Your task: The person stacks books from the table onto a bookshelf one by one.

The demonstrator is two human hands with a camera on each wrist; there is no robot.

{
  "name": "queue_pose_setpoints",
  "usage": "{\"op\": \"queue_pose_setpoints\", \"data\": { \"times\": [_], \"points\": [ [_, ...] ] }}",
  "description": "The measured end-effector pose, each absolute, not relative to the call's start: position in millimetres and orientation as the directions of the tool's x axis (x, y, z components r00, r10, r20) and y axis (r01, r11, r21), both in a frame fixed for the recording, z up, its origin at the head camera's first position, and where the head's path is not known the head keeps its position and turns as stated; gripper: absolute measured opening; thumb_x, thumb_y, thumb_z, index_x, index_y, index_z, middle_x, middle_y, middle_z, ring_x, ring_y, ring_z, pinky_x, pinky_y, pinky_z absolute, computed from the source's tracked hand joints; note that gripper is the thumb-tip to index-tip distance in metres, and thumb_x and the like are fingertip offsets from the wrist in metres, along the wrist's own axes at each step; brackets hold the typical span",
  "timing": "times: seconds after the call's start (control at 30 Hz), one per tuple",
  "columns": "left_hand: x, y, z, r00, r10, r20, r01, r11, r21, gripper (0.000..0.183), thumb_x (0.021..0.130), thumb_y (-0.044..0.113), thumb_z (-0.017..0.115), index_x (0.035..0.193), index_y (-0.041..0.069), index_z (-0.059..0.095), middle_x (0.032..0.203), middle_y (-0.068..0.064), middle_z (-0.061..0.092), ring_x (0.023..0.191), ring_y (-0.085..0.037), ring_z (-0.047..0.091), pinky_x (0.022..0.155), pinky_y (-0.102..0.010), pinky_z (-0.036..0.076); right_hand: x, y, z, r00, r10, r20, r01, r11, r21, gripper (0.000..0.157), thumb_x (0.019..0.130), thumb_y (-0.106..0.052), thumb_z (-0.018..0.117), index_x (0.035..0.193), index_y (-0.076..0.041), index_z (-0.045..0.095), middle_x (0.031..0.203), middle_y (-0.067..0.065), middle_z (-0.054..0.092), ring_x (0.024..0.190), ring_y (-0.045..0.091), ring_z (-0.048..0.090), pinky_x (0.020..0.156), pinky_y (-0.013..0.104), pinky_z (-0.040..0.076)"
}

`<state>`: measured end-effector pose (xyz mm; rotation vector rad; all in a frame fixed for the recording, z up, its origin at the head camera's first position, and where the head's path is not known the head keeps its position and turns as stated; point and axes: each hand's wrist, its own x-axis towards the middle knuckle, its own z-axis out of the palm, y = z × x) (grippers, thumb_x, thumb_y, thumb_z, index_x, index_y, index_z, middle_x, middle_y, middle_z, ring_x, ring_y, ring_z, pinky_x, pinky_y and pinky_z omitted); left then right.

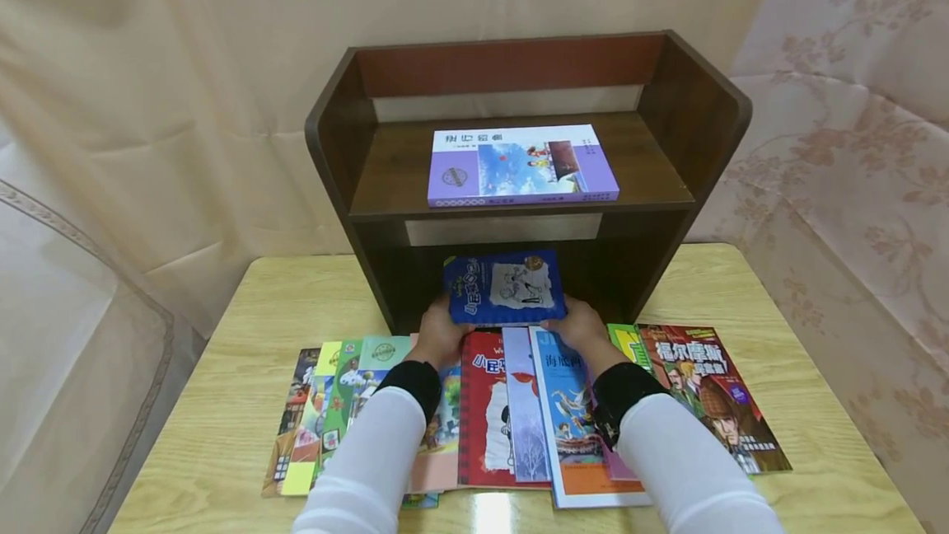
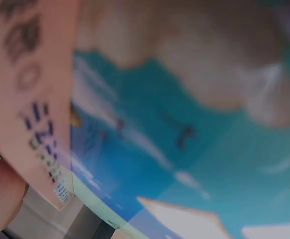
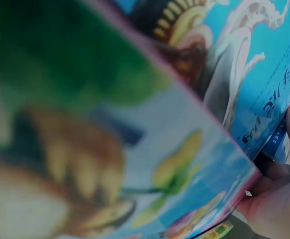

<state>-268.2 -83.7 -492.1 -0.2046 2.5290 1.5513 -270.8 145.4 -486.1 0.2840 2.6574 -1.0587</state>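
Note:
A blue book (image 1: 504, 287) with a cartoon figure on its cover lies flat at the lower compartment of the brown bookshelf (image 1: 530, 64). My left hand (image 1: 439, 334) grips its left front corner, and my right hand (image 1: 582, 326) holds the right front corner. Under my forearms spreads a row of overlapping books, among them a red one (image 1: 478, 410) and a light-blue one (image 1: 567, 386). Book covers fill most of both wrist views. Part of the left hand (image 2: 3, 191) shows at the lower left of its view; the right hand (image 3: 279, 204) is at the right edge of the other.
A purple-and-white book (image 1: 522, 167) lies on the upper shelf. The shelf's side panels (image 1: 334, 130) flank the lower compartment. More books, including a dark-red one (image 1: 715, 398) at the right, overlap on the wooden table (image 1: 200, 427). Cream cloth (image 1: 222, 105) hangs behind.

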Motion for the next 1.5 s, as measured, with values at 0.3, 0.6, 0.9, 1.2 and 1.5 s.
{"op": "queue_pose_setpoints", "data": {
  "times": [0.3, 0.6, 0.9, 1.2, 1.5],
  "points": [
    [-271, -81, -489, -0.977, -0.012, -0.215, -0.197, 0.447, 0.872, 0.048, 0.093, 0.012, 0.064, 0.137, 0.013, 0.046, 0.125, -0.011, 0.06, 0.104, -0.029, 0.06, 0.097, -0.052, 0.048, -270, 139, -483, -0.941, 0.111, -0.319, 0.298, 0.72, -0.627, 0.063, 0.095, -0.03, 0.061, 0.148, -0.009, 0.035, 0.129, 0.023, 0.056, 0.097, 0.034, 0.059, 0.097, 0.054, 0.045],
    [-276, -79, -496, -0.985, -0.035, -0.17, -0.166, 0.48, 0.862, 0.043, 0.094, 0.019, 0.064, 0.133, 0.01, 0.049, 0.123, -0.013, 0.062, 0.103, -0.029, 0.06, 0.097, -0.05, 0.048, -271, 134, -482, -0.925, 0.139, -0.352, 0.338, 0.725, -0.601, 0.073, 0.096, -0.029, 0.058, 0.153, -0.006, 0.021, 0.145, 0.024, 0.041, 0.118, 0.043, 0.044, 0.107, 0.06, 0.031],
    [-278, -80, -496, -0.997, -0.024, -0.068, -0.068, 0.63, 0.774, 0.036, 0.096, 0.017, 0.058, 0.129, 0.003, 0.052, 0.121, -0.02, 0.06, 0.112, -0.032, 0.055, 0.105, -0.047, 0.041, -278, 133, -487, -0.943, 0.105, -0.316, 0.266, 0.808, -0.526, 0.067, 0.099, -0.03, 0.047, 0.151, 0.003, 0.02, 0.152, 0.027, 0.03, 0.14, 0.043, 0.026, 0.116, 0.056, 0.011],
    [-278, -78, -493, -0.988, -0.029, -0.149, -0.141, 0.535, 0.833, 0.043, 0.099, 0.018, 0.054, 0.14, 0.009, 0.044, 0.129, -0.018, 0.054, 0.117, -0.03, 0.053, 0.106, -0.047, 0.04, -282, 133, -493, -0.931, 0.111, -0.347, 0.295, 0.79, -0.537, 0.065, 0.102, -0.032, 0.038, 0.153, 0.001, 0.014, 0.155, 0.026, 0.022, 0.144, 0.041, 0.017, 0.117, 0.057, 0.004],
    [-282, -79, -502, -0.984, -0.02, -0.177, -0.162, 0.514, 0.843, 0.05, 0.096, 0.009, 0.056, 0.144, 0.01, 0.041, 0.136, -0.018, 0.048, 0.121, -0.032, 0.049, 0.11, -0.05, 0.034, -282, 132, -492, -0.93, 0.1, -0.354, 0.292, 0.786, -0.545, 0.065, 0.103, -0.033, 0.035, 0.153, 0.0, 0.011, 0.156, 0.025, 0.018, 0.145, 0.04, 0.013, 0.116, 0.057, 0.001]
  ]
}}
